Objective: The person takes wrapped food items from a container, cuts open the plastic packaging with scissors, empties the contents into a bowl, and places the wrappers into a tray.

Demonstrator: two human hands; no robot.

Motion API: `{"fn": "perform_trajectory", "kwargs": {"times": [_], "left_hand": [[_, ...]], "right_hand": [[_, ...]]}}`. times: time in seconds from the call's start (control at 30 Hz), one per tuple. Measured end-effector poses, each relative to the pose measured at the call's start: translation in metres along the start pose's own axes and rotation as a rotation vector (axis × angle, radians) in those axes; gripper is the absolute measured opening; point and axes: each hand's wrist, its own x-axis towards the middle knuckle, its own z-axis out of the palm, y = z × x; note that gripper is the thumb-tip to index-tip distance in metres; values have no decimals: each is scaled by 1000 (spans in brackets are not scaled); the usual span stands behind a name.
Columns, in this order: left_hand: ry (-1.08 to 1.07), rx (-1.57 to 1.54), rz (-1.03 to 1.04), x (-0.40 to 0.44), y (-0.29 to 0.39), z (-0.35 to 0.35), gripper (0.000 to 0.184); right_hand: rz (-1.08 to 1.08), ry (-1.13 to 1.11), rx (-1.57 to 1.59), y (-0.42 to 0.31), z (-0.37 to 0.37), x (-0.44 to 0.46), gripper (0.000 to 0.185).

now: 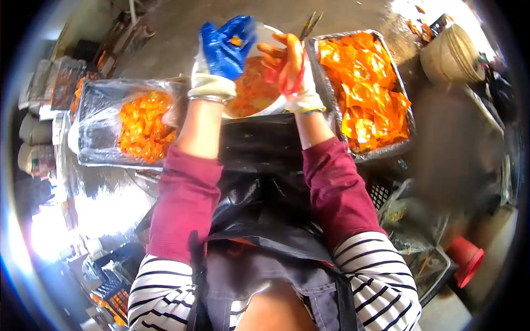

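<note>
My left hand [227, 48], in a blue-coated glove, is raised palm up over the left rim of a white tub [266, 110], its fingers apart and a small orange piece [236, 41] on it. My right hand [287, 62], in an orange-red coated glove, hovers over the tub's right side with its fingers bent; whether it holds anything is too unclear to tell. Orange bits in liquid [251, 83] show inside the tub. To the right, a lined tray [409, 124] is full of glossy orange pieces [361, 83]. A plastic-wrapped tray [99, 132] at left bears a smaller orange pile [144, 124].
Metal tongs or scissors [311, 25] stick up beside the right tray's corner. A beige bucket [450, 55] stands at the upper right, a red container [466, 259] at the lower right. Black crates [381, 193] and other containers lie around. A black apron [254, 182] covers my lap.
</note>
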Motion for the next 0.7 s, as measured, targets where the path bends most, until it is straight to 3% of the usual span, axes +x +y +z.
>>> {"fn": "perform_trajectory", "kwargs": {"times": [0.13,0.2,0.27,0.33,0.43,0.47,0.5,0.53,0.57,0.6,0.63,0.67,0.7], "left_hand": [[-75,96,105,14,-2,-3,63],[-14,178,51,17,3,7,63],[-176,383,86,14,9,20,62],[-314,309,22,9,11,38,58],[-402,-179,-208,1,16,40,56],[-313,-202,-180,-8,17,34,55],[-239,-96,-126,-12,21,17,55],[-142,5,-70,-20,25,-3,55],[-69,47,-15,-34,35,-19,53],[17,98,51,-51,49,-38,52],[25,-34,60,-57,63,-80,47],[136,-37,91,-91,82,-72,40],[259,638,336,-120,94,-101,34]], "right_hand": [[-10,88,-234,9,31,-14,32],[12,131,-257,14,34,-18,31],[32,145,-256,13,38,-21,31],[52,149,-259,8,40,-22,31],[54,277,-150,-5,25,-12,31],[-98,439,77,0,22,-5,33],[-135,799,279,-6,19,4,34],[-144,517,254,0,-13,6,31],[-149,278,-90,-13,11,-13,30],[-17,33,44,-19,25,-25,29],[-78,-50,68,-11,18,-27,26],[-136,-123,101,-2,4,-24,25],[-108,339,68,12,-15,-3,22]]}}
